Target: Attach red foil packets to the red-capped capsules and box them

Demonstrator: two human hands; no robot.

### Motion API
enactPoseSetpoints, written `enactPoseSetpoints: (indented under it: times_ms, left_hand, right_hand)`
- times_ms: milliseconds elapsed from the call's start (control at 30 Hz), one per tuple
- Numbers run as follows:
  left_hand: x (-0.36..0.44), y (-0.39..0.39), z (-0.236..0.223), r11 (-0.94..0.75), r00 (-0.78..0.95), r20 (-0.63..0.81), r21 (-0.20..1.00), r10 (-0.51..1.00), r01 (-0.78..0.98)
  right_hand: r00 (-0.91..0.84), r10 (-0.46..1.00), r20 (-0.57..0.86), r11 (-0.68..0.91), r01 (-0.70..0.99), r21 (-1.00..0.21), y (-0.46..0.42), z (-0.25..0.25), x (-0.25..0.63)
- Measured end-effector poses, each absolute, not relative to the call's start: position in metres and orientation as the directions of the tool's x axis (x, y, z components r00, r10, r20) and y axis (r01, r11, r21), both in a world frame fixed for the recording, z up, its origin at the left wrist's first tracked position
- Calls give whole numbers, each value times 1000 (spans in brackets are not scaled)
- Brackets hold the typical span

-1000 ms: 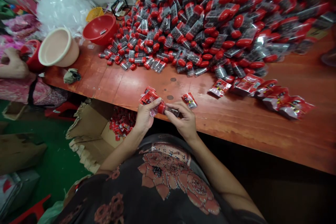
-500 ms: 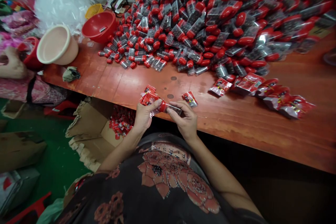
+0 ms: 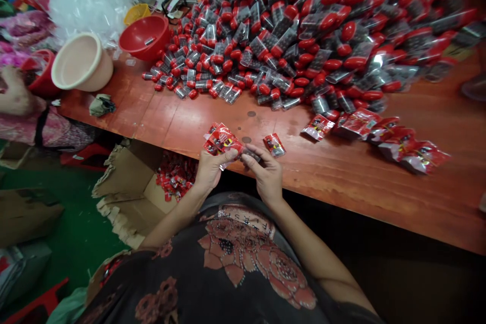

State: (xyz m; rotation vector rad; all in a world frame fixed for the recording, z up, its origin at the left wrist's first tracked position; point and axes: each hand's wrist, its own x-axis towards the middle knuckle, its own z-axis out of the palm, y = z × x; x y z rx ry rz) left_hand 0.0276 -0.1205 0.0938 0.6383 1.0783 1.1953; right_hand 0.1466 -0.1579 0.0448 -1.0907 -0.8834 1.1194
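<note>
My left hand (image 3: 210,169) is closed on a red printed packet (image 3: 225,136), its thumb pressed on the lower edge. More red packaging lies just behind that packet. Between the fingers of my right hand (image 3: 269,173) is a small clear tube with dark contents (image 3: 250,154), mostly covered by the fingers. The tube's left end meets the packet; whether it sits inside I cannot tell. Just beyond my right hand, a loose red packet (image 3: 274,145) lies on the wooden table (image 3: 174,121).
A large heap of red-capped clear tubes (image 3: 266,45) covers the table's back. Several red packets (image 3: 395,139) lie at right. Left are a red bowl (image 3: 146,43), a cream tub (image 3: 102,68) and another person's hand (image 3: 17,93). A cardboard box (image 3: 125,179) stands below the edge.
The tube in my right hand shows less, its end now closer against the packet. The packet in my left hand has turned and come up slightly. The view has shifted a little.
</note>
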Motion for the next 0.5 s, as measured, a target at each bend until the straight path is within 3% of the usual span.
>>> enactPoseSetpoints:
  times_ms: [167, 500]
  left_hand:
    - [33, -127, 91, 317, 5, -354, 831, 935, -457]
    - [37, -125, 88, 302, -7, -356, 802, 934, -516]
  right_hand:
    - [287, 949, 131, 165, -95, -982, -165, 44, 140]
    - [320, 936, 144, 162, -30, -986, -165, 42, 136]
